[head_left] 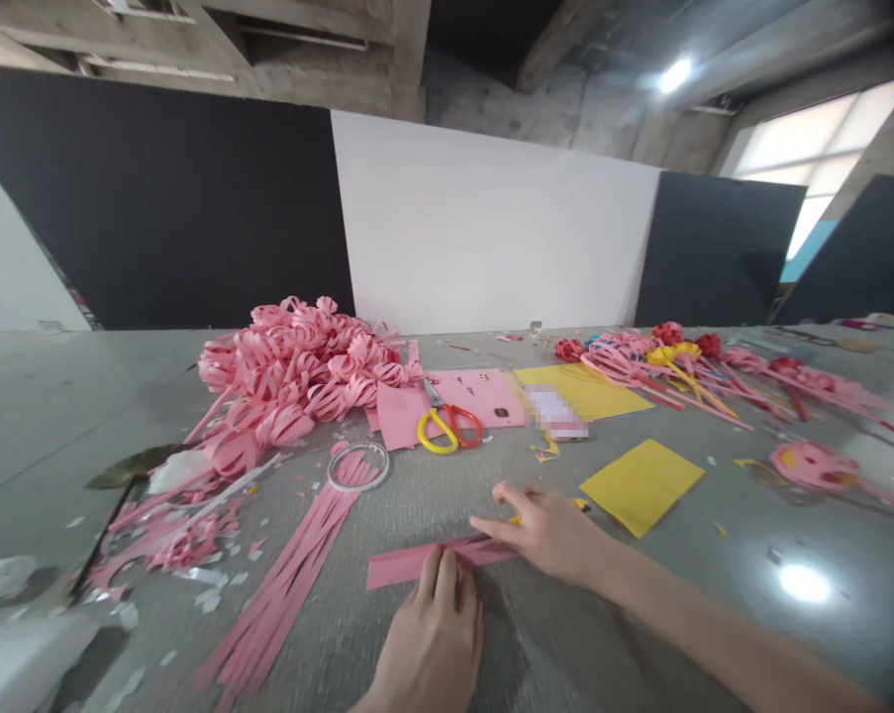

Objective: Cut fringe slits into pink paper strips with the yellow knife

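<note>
A pink paper strip [394,566] lies across the grey table in front of me. My left hand [438,629] presses down on its middle, fingers together over the paper. At the strip's right end is my right hand [546,530], slightly blurred, with the index finger and thumb apart. A small yellow object [580,505] shows partly behind that hand. Beyond the hands, scissors [450,428] with yellow and red handles rest on pink sheets [506,396]. A roll of tape [358,466] sits on a bundle of long pink strips [298,584].
A large heap of pink paper loops [290,366] stands at the back left, with paper scraps nearby. Yellow paper [644,485] lies right of my hands. Paper flowers [669,352] are at the back right. A white panel [498,228] rises behind the table.
</note>
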{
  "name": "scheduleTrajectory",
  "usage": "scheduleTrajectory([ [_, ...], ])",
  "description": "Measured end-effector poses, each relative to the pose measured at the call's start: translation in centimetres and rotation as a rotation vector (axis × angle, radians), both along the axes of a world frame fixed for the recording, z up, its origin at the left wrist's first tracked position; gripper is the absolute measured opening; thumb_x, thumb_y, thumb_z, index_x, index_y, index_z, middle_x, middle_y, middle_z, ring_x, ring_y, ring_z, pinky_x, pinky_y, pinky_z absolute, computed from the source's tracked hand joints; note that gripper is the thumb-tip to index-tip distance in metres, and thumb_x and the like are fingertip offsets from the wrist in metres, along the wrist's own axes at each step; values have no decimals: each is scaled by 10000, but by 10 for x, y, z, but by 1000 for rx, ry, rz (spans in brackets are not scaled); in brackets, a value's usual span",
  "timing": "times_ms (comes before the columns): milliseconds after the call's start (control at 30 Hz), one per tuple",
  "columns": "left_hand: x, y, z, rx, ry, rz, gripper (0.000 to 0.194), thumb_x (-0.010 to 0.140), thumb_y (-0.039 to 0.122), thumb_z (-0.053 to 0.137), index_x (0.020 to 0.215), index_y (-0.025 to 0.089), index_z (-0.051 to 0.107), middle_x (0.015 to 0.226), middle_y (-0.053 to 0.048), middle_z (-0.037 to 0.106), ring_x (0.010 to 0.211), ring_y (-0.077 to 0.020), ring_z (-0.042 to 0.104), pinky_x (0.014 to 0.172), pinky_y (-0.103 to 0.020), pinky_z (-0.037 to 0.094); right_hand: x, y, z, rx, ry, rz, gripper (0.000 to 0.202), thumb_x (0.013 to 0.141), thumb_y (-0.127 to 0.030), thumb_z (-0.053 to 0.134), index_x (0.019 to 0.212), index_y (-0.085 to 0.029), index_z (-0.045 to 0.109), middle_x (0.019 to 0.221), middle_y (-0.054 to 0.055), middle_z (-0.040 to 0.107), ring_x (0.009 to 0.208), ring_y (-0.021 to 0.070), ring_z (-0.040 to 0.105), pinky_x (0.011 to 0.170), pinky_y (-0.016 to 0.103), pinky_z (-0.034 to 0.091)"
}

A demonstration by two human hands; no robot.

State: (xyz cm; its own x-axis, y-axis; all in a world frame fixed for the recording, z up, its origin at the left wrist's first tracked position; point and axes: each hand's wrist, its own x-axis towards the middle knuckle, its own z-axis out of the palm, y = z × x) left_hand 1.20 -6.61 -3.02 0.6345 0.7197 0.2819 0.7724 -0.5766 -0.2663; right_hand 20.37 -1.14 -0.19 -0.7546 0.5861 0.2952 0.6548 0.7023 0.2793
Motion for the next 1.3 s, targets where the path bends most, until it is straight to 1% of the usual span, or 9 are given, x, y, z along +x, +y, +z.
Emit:
scheduleTrajectory([
  [100,0,1,-4,65,-20,-9,305,727,115,485,1015,74,579,1051,-156,577,1028,-282,505,780,-342,491,0,1,-3,4,-32,-13,337,838,-165,406,1143,-286,479,969,79,488,684,132,491,672,297,392],
  [200,0,1,-5,110,-57,-25,289,713,104,489,982,71,592,1022,-147,589,1006,-275,518,779,-332,491,-2,1,-6,6,-44,-29,328,850,-183,394,1148,-296,472,991,81,481,676,128,489,667,295,394],
  [467,1,1,-4,80,-42,-27,298,719,98,458,987,76,586,1014,-153,584,1001,-270,519,741,-331,505,-7,0,-8,25,-63,-25,332,846,-171,397,1155,-274,461,1012,88,479,669,131,495,649,286,388],
  [700,1,1,-8,148,-104,-52,267,715,110,458,933,61,605,958,-151,603,958,-265,538,742,-328,502,-9,0,-7,-15,-49,-2,297,859,-171,388,1132,-244,481,1007,78,494,676,120,492,676,283,370],
  [967,0,1,-6,142,-74,-55,256,716,110,471,932,74,605,955,-138,600,950,-250,540,750,-317,498,-10,2,-5,-91,-7,-1,281,833,-157,437,1088,-251,512,990,54,493,681,110,484,650,265,347],
  [1133,0,2,-5,138,-86,-57,257,717,107,458,923,78,607,941,-132,601,935,-245,541,745,-314,497,-8,0,-2,-90,-4,-15,242,840,-164,426,1041,-247,533,983,47,492,648,97,475,647,262,338],
  [1300,-1,2,-5,91,-120,-51,263,741,89,413,929,84,597,954,-140,592,946,-240,532,724,-316,503,-6,2,-3,-78,5,-6,251,833,-169,443,1053,-256,527,958,43,496,645,105,471,633,261,332],
])
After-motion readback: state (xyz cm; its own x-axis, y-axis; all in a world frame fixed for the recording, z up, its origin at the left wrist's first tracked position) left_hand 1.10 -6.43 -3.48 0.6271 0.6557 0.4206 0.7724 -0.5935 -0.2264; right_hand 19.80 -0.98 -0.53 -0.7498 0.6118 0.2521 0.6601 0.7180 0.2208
